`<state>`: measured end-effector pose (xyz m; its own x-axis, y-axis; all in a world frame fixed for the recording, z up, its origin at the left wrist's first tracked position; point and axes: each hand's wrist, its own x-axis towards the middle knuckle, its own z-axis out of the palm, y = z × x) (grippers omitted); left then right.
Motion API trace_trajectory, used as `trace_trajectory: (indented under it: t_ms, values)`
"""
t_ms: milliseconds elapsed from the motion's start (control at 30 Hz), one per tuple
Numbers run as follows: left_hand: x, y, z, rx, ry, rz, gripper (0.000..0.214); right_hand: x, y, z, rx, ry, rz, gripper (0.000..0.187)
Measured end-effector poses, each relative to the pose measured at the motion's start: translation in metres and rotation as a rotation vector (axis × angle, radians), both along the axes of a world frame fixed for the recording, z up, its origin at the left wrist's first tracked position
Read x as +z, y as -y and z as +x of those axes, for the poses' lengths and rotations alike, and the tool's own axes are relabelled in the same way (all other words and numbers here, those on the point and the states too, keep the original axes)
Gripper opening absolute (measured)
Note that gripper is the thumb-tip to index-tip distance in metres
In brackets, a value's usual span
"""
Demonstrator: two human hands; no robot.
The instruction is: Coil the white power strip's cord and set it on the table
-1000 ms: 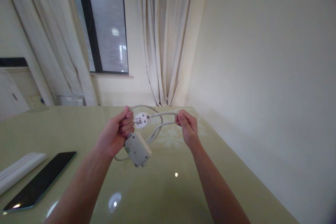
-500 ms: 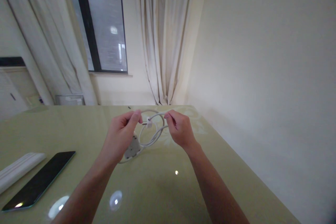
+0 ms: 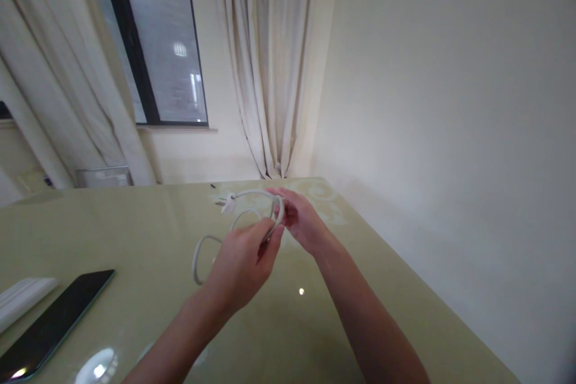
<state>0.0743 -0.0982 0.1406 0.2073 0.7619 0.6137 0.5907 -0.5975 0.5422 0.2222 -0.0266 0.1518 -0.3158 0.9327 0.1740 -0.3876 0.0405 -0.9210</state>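
A white power cord [image 3: 254,192] is bent into loops above the table, with both of my hands on it. My left hand [image 3: 245,258] is closed, pinching the lower side of the loops between thumb and fingers. My right hand [image 3: 299,216] is closed around the right side of the same loops, close to the left fingertips. The cord's plug [image 3: 226,203] sticks out to the left, its metal prongs facing left. Another bend of the cord hangs at the left of my left hand. The white socket block at the cord's other end is hidden behind my left hand.
On the glossy greenish table [image 3: 148,222], a black tablet-like slab [image 3: 58,324] lies at the left beside a long white object [image 3: 24,300]. A small dark item [image 3: 213,186] lies at the far edge. A wall [image 3: 427,132] borders the right side.
My left hand has moved right to the loops, beside my right hand. The plug now points out to the left, and the socket block has gone out of sight. The view has shifted slightly right.
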Motion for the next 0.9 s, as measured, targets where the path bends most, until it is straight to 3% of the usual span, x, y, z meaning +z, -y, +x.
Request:
trace_trajectory:
  t_ms: [133, 200, 333, 400, 500, 600, 733, 900]
  values:
    - [-0.004, 0.0, 0.001, -0.014, -0.169, 0.063, 0.027, -0.001, 0.002, -0.009, -0.062, -0.075, -0.021, 0.035]
    - [-0.007, 0.0, 0.003, -0.02, -0.254, 0.04, 0.028, -0.003, 0.0, -0.012, -0.088, -0.166, -0.017, 0.043]
    - [-0.009, -0.003, 0.002, -0.011, -0.372, -0.037, 0.032, -0.005, -0.003, -0.008, -0.161, -0.145, 0.109, 0.045]
    - [-0.007, -0.004, 0.0, 0.003, -0.42, -0.07, 0.033, -0.006, -0.004, 0.0, -0.179, 0.083, 0.231, 0.037]
    - [-0.004, -0.004, -0.003, 0.024, -0.499, -0.131, 0.032, -0.003, -0.003, 0.014, -0.233, 0.599, 0.418, 0.027]
    - [-0.004, -0.004, -0.001, 0.021, -0.556, -0.179, 0.031, 0.005, 0.004, 0.024, -0.318, 1.033, 0.519, 0.021]
    - [-0.005, -0.002, 0.005, -0.01, -0.525, -0.187, 0.032, 0.02, 0.016, 0.032, -0.391, 1.329, 0.562, 0.023]
    - [-0.005, -0.001, 0.005, -0.033, -0.498, -0.139, 0.033, 0.028, 0.028, 0.032, -0.581, 1.589, 0.497, 0.033]
